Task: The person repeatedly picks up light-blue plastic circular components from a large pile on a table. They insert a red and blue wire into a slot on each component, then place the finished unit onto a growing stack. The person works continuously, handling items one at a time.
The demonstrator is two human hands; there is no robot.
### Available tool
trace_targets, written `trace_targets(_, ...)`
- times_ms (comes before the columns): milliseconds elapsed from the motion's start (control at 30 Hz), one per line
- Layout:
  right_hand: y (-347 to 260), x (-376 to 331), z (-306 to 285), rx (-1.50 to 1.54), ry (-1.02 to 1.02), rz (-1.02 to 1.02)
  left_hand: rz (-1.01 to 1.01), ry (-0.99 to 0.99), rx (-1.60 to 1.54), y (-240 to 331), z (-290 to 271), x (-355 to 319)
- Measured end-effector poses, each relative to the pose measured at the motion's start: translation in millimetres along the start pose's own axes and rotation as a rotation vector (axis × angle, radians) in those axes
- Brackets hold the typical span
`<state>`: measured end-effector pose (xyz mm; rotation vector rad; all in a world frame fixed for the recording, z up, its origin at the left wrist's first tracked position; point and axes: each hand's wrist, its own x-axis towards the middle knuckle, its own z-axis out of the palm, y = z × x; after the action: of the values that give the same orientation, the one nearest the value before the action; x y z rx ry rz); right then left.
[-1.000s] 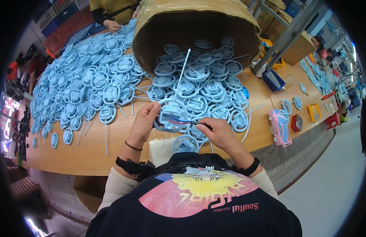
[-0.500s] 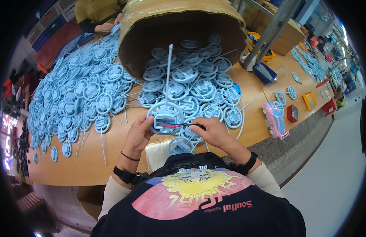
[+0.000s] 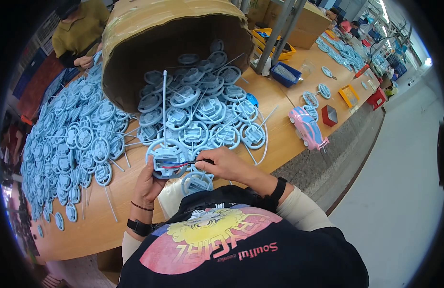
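My left hand (image 3: 147, 181) grips the left rim of a light-blue plastic toy steering wheel (image 3: 159, 157), its open back housing facing up. A long pale-blue rod (image 3: 165, 103) rises from the wheel's far side. From the right, my right hand (image 3: 223, 163) pinches a thin black cable (image 3: 195, 162). Red and blue wires (image 3: 175, 166) run from the cable across the housing; their far ends are too small to make out. Another light-blue wheel (image 3: 197, 183) lies just below my right hand, near my body.
A big cardboard box (image 3: 174, 23) on its side spills more wheels over the table (image 3: 272, 132). A large heap of wheels (image 3: 71, 139) covers the left. At right are a pink toy car (image 3: 306, 127), a blue bin (image 3: 285, 74) and a red box (image 3: 329, 115). A person (image 3: 80, 33) works at far left.
My view has swung right, so everything sits further left in the picture. Both hands keep their hold on the wheel and cable, with little change between them.
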<state>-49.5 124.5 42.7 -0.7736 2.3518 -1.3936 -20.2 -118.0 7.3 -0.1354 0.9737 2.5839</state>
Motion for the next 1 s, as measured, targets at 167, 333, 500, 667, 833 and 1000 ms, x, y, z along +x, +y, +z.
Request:
trace_targets(167,-5.7,4.7,4.9,-0.032,-0.033,-0.009,0.014,0.035,-0.016,-0.1,-9.1,-8.6)
trace_targets(333,5.7,3.1,0.0,-0.037,0.1,-0.015,0.403,0.277,0.219,49.3,-59.6,-32.2)
trace_targets(500,24.2,-10.5,-12.5,-0.05,0.096,0.149,0.742,0.267,-0.082,161.8,-82.9,-24.8)
trace_targets(667,33.3,-16.0,-2.9,-0.016,0.077,0.11,0.27,-0.194,1.769,138.4,-81.9,38.0)
trace_targets(833,28.1,-16.8,-5.3,0.124,0.011,0.236,-0.48,-0.209,1.279,-4.9,-47.0,28.3)
trace_targets(1000,28.7,-14.2,-3.0,0.017,0.06,0.089,-0.527,-0.306,1.077,-38.8,-47.9,26.9)
